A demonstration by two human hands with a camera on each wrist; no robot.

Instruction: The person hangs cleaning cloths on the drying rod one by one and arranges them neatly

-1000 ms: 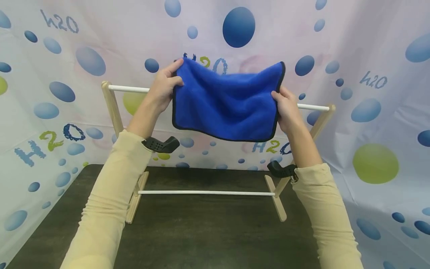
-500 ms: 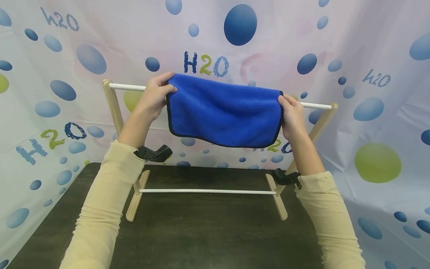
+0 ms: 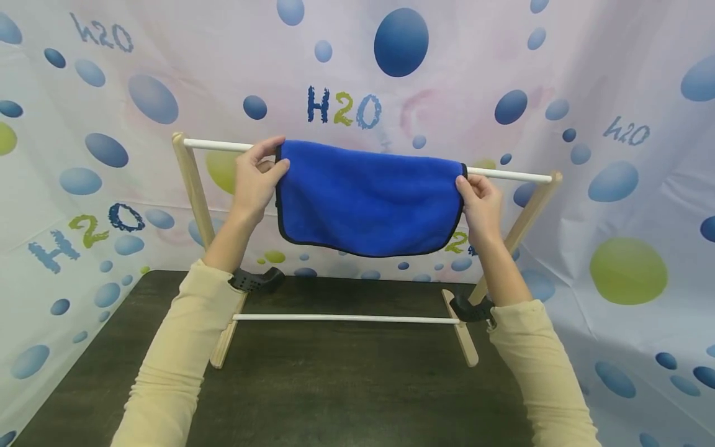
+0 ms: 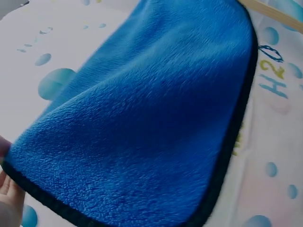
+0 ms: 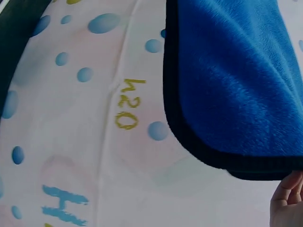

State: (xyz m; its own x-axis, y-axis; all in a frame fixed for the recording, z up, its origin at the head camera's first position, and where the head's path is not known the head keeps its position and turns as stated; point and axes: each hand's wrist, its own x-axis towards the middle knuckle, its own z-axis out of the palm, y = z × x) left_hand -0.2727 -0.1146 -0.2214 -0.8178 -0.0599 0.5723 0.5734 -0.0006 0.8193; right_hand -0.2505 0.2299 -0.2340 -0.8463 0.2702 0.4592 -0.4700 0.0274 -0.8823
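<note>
A blue plush cloth [image 3: 368, 198] with a black bound edge hangs over the white top rail [image 3: 511, 175] of a wooden rack, its front flap facing me. My left hand [image 3: 254, 183] holds its upper left edge, thumb in front and index finger near the rail. At the upper right edge, my right hand [image 3: 483, 205] pinches the cloth between thumb and fingers. In the left wrist view the cloth [image 4: 142, 118] fills most of the picture, with part of the hand [image 4: 9, 198] at the left. The right wrist view shows fingertips [image 5: 286, 194] at the cloth's black border.
The rack has wooden side posts [image 3: 192, 186] and a white lower rail [image 3: 346, 318]. Its feet [image 3: 460, 329] stand on a dark table [image 3: 357, 385]. Behind is a white curtain [image 3: 458, 62] printed with dots and letters. Each wrist wears a black camera mount [image 3: 257, 279].
Both hands have come down with the cloth, from held up before the rail to lying over it. The cloth's top edge has dropped to rail height and straightened.
</note>
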